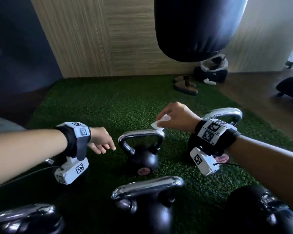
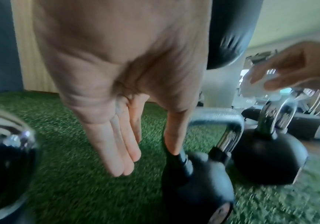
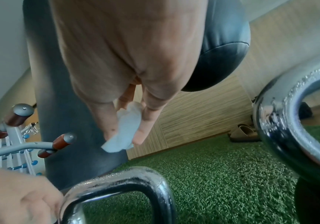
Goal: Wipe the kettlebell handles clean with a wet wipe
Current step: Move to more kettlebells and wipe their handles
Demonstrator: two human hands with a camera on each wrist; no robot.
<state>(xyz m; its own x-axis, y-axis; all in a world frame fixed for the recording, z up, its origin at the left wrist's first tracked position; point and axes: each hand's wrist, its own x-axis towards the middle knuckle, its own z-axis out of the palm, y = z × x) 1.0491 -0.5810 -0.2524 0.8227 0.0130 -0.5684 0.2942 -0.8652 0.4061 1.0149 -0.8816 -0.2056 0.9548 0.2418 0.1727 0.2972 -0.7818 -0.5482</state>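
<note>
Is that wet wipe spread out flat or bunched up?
Bunched up: the wet wipe sits crumpled, pinched between the right hand's fingers.

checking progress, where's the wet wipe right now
The wet wipe is pinched in the right hand, just above the right end of the middle kettlebell's handle in the head view.

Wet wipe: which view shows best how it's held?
Right wrist view: the wet wipe sits sharp and close, pinched between the right hand thumb and fingers. Head view shows it small above the middle kettlebell handle; left wrist view blurs it.
</note>
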